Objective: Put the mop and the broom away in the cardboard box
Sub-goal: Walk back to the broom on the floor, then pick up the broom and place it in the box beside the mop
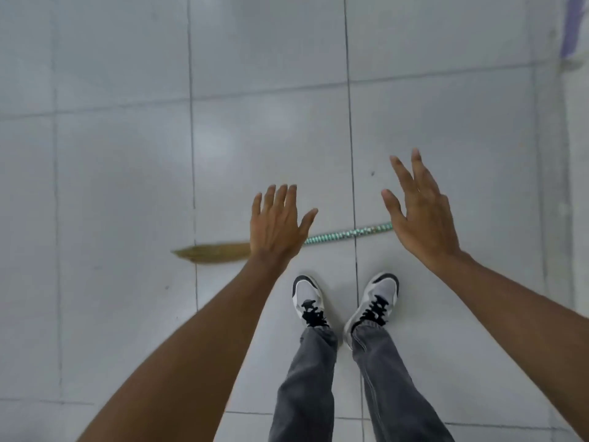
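Note:
A broom (344, 234) lies flat on the grey tiled floor, just ahead of my shoes. Its straw-coloured bristles point left and its handle, wrapped in shiny green and silver tape, runs to the right. My left hand (277, 223) hovers above the broom where bristles meet handle, fingers spread and holding nothing. My right hand (420, 215) hovers over the handle's right end, also spread and holding nothing. Both hands hide parts of the broom. No mop and no cardboard box are in view.
My two grey and white shoes (344, 301) stand side by side just behind the broom. Light grey floor tiles (127, 186) with dark joints fill the view. A purple smear (570, 30) shows at the top right edge.

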The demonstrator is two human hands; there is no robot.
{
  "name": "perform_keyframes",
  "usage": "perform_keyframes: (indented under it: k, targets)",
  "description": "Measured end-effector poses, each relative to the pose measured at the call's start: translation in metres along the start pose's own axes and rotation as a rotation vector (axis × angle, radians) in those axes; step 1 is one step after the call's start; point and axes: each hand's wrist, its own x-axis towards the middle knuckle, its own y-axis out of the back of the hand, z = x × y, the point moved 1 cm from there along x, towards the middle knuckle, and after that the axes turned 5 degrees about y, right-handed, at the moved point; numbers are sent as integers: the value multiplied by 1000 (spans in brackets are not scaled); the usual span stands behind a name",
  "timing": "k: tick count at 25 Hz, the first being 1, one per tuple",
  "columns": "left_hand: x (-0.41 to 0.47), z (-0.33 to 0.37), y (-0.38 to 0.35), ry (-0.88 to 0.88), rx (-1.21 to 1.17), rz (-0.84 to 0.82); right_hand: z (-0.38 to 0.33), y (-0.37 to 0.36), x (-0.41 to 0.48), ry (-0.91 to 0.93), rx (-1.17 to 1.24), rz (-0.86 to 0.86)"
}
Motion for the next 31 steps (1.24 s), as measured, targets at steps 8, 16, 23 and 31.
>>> perform_keyframes:
  k: [8,16,23,31]
  targets:
    - [67,-15,-308,-50,59,-172,126,-303,37,116,-92,-318]
    - [80,-6,-392,-177,214,-262,179,-376,46,214,-424,-428]
    - [122,24,-236,-277,261,-125,139,-227,95,328,-570,-209]
    - [123,153,228,-511,256,297,21,221,97,150,-560,303]
